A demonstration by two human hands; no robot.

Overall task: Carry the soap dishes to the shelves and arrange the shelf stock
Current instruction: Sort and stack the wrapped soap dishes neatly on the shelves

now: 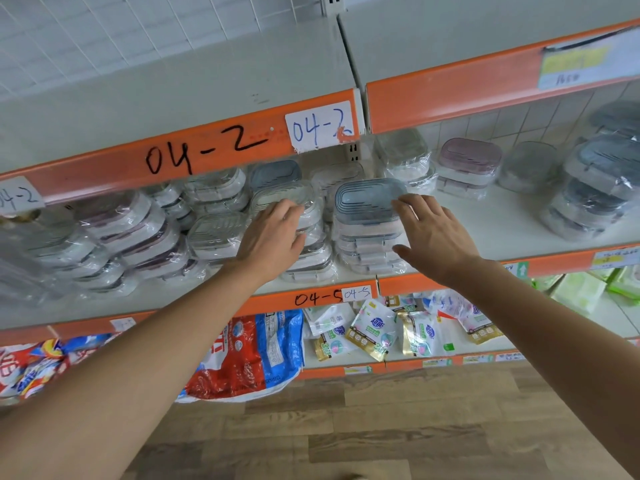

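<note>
On the far left of the middle shelf (502, 223) I see leaning rows of wrapped soap dishes (114, 237), some with dark purplish lids, tipped against one another under the orange strip marked 04-2 (204, 150). Next to them a clear-lidded dish (214, 233) lies tilted on the pile. My left hand (273, 233) reaches in over a stack of dishes (308, 247), its fingers curled loosely onto the wrapped top dish; I cannot tell whether it grips that dish or only rests on it. Just right of it stands a neat stack (367, 230) topped by a grey-blue lid (367, 197). My right hand (436, 233) is at that stack's right side, spread wide with fingers straight, fingertips touching the lid's right edge and thumb pointing toward the stack's lower dishes. Further right, behind, sit a stack with a pale lid (405, 157), a stack with a mauve lid (469, 164) and a single clear dish (530, 168), each apart from the next. At the far right a dark-lidded pile (592, 188) leans. On the shelf below, left to right, lie red-and-blue bags (249, 355), small refill pouches (374, 334) and green packs (581, 289). Wood-pattern floor (346, 427) shows beneath.
</note>
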